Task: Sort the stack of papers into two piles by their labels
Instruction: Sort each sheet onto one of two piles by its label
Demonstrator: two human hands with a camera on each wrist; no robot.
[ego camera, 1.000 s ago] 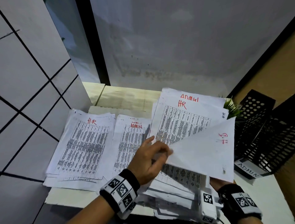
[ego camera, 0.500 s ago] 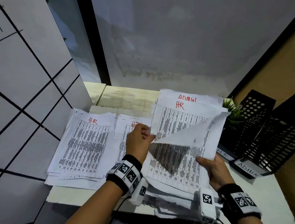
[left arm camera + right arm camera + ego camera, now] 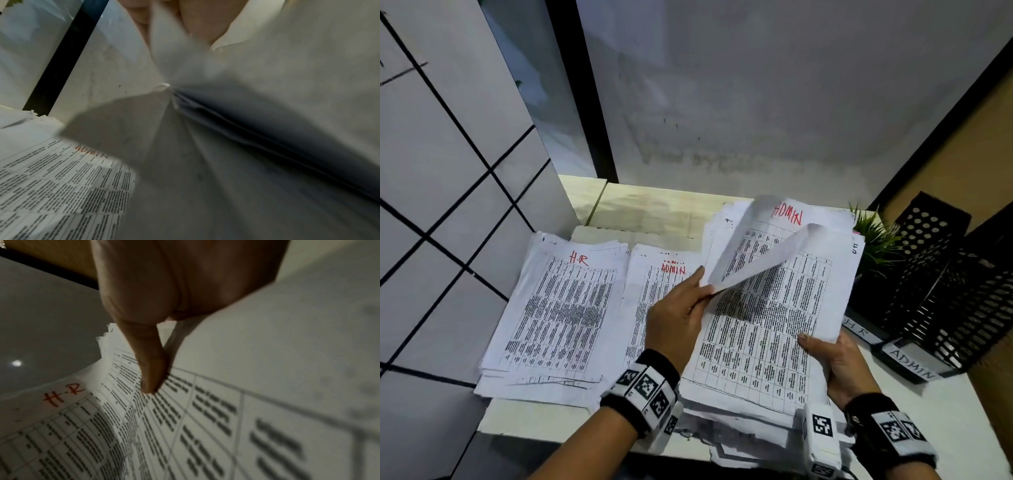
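Three paper piles lie on the white table. The HR pile (image 3: 558, 308) is at the left and the ADMIN pile (image 3: 654, 294) (image 3: 61, 178) sits in the middle. The thick mixed stack (image 3: 774, 325) is at the right. My left hand (image 3: 703, 287) pinches a curled sheet (image 3: 760, 257) (image 3: 267, 81), blank side up, lifted over the stack's upper left. My right hand (image 3: 822, 349) grips the stack's top printed sheet (image 3: 61, 426) at its right edge, with the thumb (image 3: 150, 369) on top. That sheet reads "H.R" in red in the right wrist view. Behind the curl, a lower sheet shows "ADMIN".
Black mesh trays (image 3: 945, 291) tagged HR and ADMIN stand at the right. A small green plant (image 3: 873, 236) sits behind the stack. A tiled wall (image 3: 431, 205) closes the left side and a grey wall the back. Bare table (image 3: 962, 411) lies at the near right.
My left hand has carried the lifted sheet up and left, curling it over. My right hand has risen to grip the stack's right edge. The curl now hides the top sheet's HR label.
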